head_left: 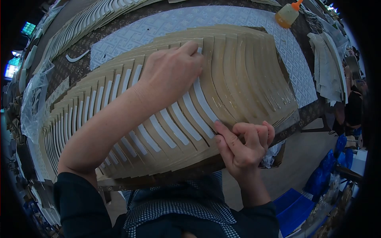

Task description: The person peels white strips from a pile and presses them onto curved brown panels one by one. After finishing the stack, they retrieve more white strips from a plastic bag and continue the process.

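Brown card pieces (254, 71) lie overlapped in a long fan, with curved white strips (174, 125) on many of them. My left hand (172, 69) is closed at the upper end of one curved white strip (203, 101), its fingertips partly hidden by the hand. At that strip's lower end, the index finger and thumb of my right hand (248, 144) come close together, the other fingers curled. The strip lies along the edge of a card piece. Right of it, the bare card edges carry shiny, wet-looking streaks.
Patterned white paper (246, 18) lies under the fan on a dark table. A squeeze bottle (287, 16) with an orange cap stands at the back. A loose white strip (77, 56) lies at the left, near crumpled clear plastic (33, 103). More fanned pieces (85, 20) are behind.
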A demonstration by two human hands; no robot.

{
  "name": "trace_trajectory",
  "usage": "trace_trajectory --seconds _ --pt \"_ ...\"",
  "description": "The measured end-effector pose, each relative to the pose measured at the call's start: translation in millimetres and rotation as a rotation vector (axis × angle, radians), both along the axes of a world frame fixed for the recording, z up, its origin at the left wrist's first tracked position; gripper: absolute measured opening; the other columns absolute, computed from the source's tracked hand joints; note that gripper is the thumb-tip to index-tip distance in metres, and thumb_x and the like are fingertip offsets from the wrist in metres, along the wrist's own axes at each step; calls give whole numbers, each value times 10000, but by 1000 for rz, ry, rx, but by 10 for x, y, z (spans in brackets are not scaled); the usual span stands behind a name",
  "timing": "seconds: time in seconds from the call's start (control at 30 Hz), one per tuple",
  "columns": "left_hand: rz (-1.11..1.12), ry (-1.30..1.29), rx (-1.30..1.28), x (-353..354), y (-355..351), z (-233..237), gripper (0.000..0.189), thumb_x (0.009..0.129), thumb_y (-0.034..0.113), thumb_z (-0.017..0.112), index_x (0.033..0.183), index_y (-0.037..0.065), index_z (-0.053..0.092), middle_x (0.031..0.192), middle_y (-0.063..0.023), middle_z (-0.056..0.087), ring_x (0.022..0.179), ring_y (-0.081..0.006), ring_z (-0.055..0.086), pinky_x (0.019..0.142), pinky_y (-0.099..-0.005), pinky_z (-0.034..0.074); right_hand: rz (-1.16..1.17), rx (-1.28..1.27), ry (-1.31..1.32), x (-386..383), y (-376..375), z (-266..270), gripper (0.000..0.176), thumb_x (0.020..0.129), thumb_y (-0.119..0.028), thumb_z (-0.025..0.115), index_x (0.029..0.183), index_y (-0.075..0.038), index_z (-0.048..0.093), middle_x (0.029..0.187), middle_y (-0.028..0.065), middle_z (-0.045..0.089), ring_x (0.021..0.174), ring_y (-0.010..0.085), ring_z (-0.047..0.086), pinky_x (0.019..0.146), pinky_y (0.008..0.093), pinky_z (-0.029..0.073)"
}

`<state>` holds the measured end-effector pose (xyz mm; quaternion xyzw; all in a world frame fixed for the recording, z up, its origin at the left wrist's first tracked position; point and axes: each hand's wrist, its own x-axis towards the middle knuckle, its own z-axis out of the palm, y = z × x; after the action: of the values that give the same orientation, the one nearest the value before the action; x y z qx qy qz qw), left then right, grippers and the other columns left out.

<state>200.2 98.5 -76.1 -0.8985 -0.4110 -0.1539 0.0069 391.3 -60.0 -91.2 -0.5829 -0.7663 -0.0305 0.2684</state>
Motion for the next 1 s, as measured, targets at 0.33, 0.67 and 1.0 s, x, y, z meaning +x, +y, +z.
trace_trajectory --seconds 0.33,0.67,1.0 --pt "-1 -9 21 3 41 -101 133 889 216 648 885 84 660 992 -52 608 850 -264 673 700 -394 548 -36 -3 -50 -33 -14 2 259 774 -213 778 1032 -206 804 887 -53 522 932 160 465 1087 467 252" --pt "491 -56 173 -1775 652 45 199 917 257 622 995 98 714 952 -95 658 852 -309 676 752 -428 543 -37 85 139 27 -56 -93 165 898 -271 671 925 -135 761 912 17 540 958 213 493 1136 486 242" --pt "379 724 153 -3000 1110 -192 145 885 208 600 957 124 694 940 -73 676 972 -262 674 791 -383 568 -33 100 275 41 -34 -146 260 972 -302 595 927 -96 747 917 41 543 948 217 502 1079 488 334"
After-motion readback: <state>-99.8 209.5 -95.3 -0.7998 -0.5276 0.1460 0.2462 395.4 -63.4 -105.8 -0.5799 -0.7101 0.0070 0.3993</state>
